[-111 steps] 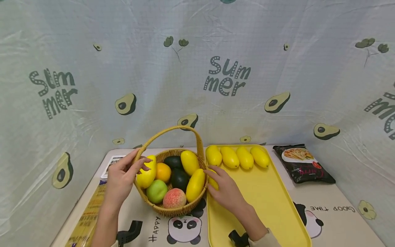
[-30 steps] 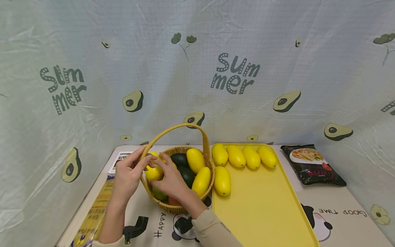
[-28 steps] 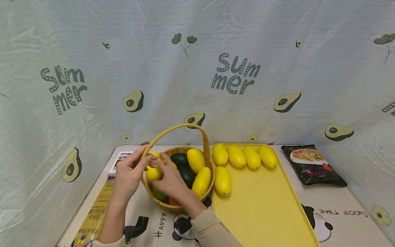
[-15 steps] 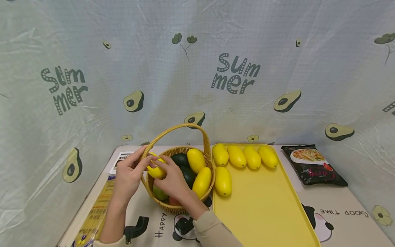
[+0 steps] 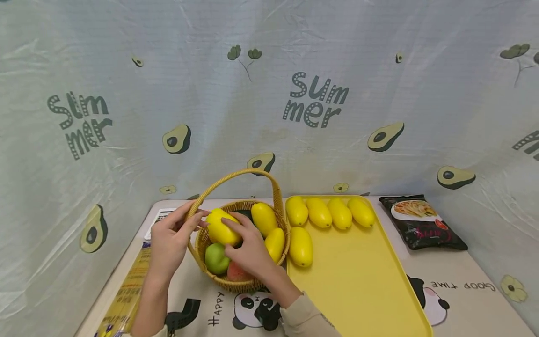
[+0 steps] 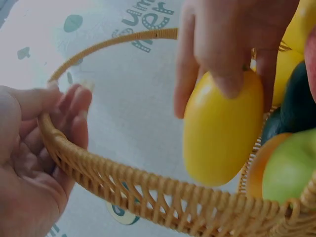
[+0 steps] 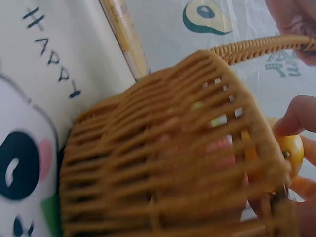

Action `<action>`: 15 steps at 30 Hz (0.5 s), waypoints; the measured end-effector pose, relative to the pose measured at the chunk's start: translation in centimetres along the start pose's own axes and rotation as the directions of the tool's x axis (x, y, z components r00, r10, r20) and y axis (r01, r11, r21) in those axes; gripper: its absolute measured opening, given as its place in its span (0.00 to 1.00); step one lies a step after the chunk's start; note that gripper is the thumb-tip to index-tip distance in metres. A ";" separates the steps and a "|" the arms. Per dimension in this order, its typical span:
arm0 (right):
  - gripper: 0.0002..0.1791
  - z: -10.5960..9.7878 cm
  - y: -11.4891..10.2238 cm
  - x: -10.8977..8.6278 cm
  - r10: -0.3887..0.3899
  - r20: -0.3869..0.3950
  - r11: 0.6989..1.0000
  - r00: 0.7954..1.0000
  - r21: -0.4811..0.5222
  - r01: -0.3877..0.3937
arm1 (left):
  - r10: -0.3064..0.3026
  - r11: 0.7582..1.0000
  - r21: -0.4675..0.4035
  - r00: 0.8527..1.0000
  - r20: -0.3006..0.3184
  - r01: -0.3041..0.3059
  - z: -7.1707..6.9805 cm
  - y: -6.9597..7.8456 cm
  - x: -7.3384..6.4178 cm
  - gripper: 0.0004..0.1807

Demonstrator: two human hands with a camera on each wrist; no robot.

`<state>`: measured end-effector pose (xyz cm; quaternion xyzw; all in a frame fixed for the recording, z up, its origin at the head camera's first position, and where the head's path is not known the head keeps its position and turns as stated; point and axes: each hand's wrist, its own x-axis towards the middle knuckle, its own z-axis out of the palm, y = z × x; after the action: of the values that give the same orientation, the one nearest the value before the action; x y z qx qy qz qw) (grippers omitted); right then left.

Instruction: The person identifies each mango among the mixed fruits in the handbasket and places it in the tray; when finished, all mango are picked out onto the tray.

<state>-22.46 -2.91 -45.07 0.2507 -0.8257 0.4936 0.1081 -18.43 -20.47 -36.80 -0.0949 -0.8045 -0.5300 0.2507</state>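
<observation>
My left hand (image 5: 170, 234) holds the wicker basket's handle (image 5: 236, 174) at its left foot, thumb and fingers curled round it in the left wrist view. With my right hand (image 5: 252, 250) I grip a smooth, oval yellow mango (image 5: 223, 228) from above, over the left part of the wicker basket (image 5: 225, 285). The left wrist view shows this mango hanging clear of the fruit, inside the rim. In the basket lie a green apple (image 5: 216, 259), a peach (image 5: 237, 272), two more mangoes (image 5: 264, 220), dark avocados (image 5: 244, 214) and an orange (image 6: 261, 165), partly covered by my hand.
Right of the basket, a yellow tray (image 5: 353, 290) bears a back row of mangoes (image 5: 318, 213) and one mango (image 5: 301, 246) in front at its left edge. A black food packet (image 5: 421, 222) lies beyond the tray's right side. A long yellow packet (image 5: 126, 299) lies at left.
My right hand has left a mango on the tray, reached into the basket, taken hold of another mango at its left side and lifted it up and rightward. The left hand stays on the handle.
</observation>
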 end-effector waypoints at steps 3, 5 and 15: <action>0.35 -1.0 0.3 -0.4 -0.020 -0.031 0.999 0.999 0.037 0.021 | -0.033 0.999 -0.002 0.999 -0.027 0.033 0.0 0.4 0.0 0.16; 0.34 -1.6 0.6 -0.7 -0.040 -0.057 0.998 0.998 0.051 0.043 | -0.042 0.999 0.013 0.998 -0.052 0.043 0.0 0.7 -0.1 0.15; 0.35 -5.3 2.1 -2.5 -0.054 -0.138 0.992 0.989 0.105 0.069 | -0.137 0.988 0.046 0.979 -0.151 0.146 0.1 1.7 -0.3 0.14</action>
<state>-21.81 3.31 -45.11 0.2477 -0.7801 0.5504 0.1651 -17.47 -19.64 -35.63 0.0090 -0.8032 -0.5291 0.2737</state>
